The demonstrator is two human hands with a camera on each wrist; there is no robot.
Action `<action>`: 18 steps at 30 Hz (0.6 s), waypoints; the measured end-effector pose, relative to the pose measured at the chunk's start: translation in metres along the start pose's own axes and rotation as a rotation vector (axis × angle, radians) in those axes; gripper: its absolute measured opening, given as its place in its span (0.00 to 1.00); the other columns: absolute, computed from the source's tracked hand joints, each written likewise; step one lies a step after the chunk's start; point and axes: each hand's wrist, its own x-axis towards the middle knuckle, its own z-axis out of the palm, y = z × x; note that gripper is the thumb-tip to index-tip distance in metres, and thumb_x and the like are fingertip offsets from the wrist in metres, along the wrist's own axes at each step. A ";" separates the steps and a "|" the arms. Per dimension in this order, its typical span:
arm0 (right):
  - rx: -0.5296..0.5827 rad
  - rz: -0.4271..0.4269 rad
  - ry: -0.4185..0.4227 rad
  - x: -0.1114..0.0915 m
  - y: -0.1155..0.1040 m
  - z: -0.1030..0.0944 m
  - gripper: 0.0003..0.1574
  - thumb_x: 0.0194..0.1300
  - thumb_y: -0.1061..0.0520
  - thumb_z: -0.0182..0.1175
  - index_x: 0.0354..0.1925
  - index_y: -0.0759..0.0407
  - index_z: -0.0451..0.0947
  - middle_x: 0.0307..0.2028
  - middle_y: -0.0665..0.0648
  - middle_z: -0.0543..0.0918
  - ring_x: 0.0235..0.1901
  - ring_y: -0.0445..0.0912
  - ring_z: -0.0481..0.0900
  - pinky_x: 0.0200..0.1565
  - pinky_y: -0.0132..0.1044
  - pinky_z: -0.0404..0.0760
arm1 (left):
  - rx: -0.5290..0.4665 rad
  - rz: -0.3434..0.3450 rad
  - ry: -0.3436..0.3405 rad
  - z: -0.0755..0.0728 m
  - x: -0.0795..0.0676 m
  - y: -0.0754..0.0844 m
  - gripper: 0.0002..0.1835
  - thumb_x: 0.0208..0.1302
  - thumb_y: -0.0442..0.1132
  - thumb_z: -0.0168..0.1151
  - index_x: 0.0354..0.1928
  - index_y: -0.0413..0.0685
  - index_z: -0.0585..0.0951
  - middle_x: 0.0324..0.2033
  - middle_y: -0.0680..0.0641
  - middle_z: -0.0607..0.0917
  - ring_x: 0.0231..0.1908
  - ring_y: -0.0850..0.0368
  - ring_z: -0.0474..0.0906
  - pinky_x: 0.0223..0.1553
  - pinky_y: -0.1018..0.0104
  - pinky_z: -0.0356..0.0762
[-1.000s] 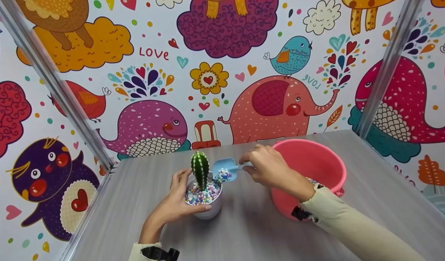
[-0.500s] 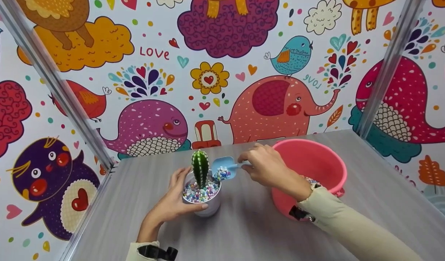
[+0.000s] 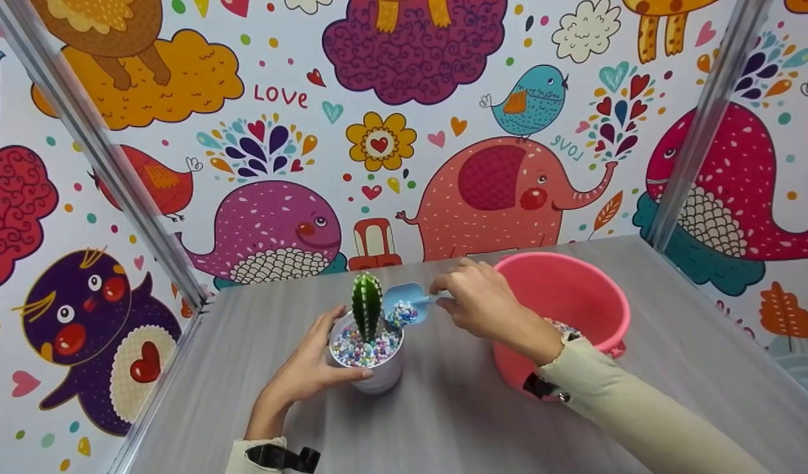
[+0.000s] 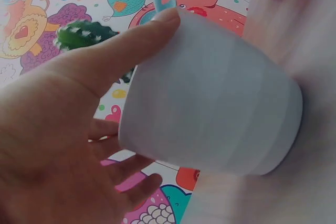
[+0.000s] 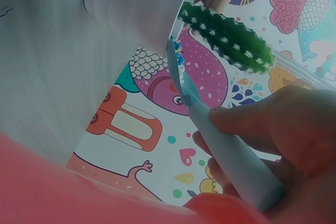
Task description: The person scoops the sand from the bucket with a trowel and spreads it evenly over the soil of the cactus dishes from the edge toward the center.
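A green cactus [image 3: 367,306] stands in a white pot [image 3: 380,376] whose top is covered with small multicoloured beads [image 3: 361,350]. My left hand [image 3: 305,372] grips the pot from the left, thumb along the near side at the rim and fingers around the far side. With my right hand [image 3: 484,308] I hold a light blue scoop [image 5: 228,153] by its handle, thumb on top. The scoop's blade lies right at the pot's right rim, carrying a small heap of beads [image 3: 402,312]. Part of the handle is hidden by my fingers in the head view.
To the right stands a pink bucket [image 3: 614,299], partly behind my right forearm, with some beads visible inside. The grey wood-grain table [image 3: 245,342] meets a wall [image 3: 443,125] printed with cartoon animals. Metal posts [image 3: 107,151] rise at both sides.
My left hand and the pot have shifted slightly left and away from me. The scoop has edged a little left with its beads still on it. My right grip is unchanged.
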 end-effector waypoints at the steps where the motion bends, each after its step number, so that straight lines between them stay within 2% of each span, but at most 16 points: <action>1: 0.001 -0.001 0.001 0.000 0.000 0.000 0.14 0.61 0.58 0.80 0.47 0.51 0.94 0.43 0.51 0.94 0.50 0.52 0.85 0.49 0.51 0.87 | -0.003 0.002 -0.005 -0.001 0.000 0.000 0.68 0.47 0.60 0.88 0.86 0.53 0.57 0.83 0.43 0.64 0.82 0.36 0.60 0.79 0.29 0.61; 6: 0.008 -0.013 0.012 0.000 -0.001 0.000 0.14 0.61 0.58 0.81 0.47 0.51 0.94 0.44 0.51 0.95 0.51 0.52 0.86 0.49 0.50 0.87 | -0.004 -0.018 -0.023 0.001 0.000 0.003 0.68 0.47 0.60 0.88 0.86 0.55 0.57 0.85 0.43 0.60 0.83 0.36 0.58 0.79 0.28 0.61; 10: 0.007 -0.023 0.023 0.000 0.000 0.002 0.14 0.62 0.58 0.80 0.47 0.52 0.94 0.44 0.51 0.95 0.50 0.52 0.86 0.49 0.50 0.86 | 0.007 -0.039 -0.022 0.009 0.001 0.007 0.69 0.47 0.62 0.87 0.86 0.52 0.57 0.84 0.40 0.56 0.82 0.34 0.56 0.78 0.25 0.61; 12: 0.004 -0.028 0.030 0.000 0.000 0.003 0.14 0.62 0.58 0.80 0.47 0.52 0.94 0.43 0.52 0.95 0.50 0.52 0.86 0.49 0.50 0.86 | 0.012 -0.035 -0.016 0.014 0.003 0.009 0.69 0.47 0.62 0.87 0.86 0.50 0.57 0.82 0.39 0.55 0.81 0.35 0.56 0.78 0.27 0.62; 18: 0.004 -0.030 0.043 0.000 0.000 0.002 0.14 0.62 0.58 0.81 0.47 0.52 0.94 0.43 0.52 0.95 0.49 0.52 0.86 0.48 0.49 0.86 | 0.031 -0.014 0.029 0.019 0.004 0.010 0.66 0.46 0.61 0.88 0.84 0.51 0.61 0.77 0.40 0.61 0.76 0.38 0.60 0.77 0.29 0.65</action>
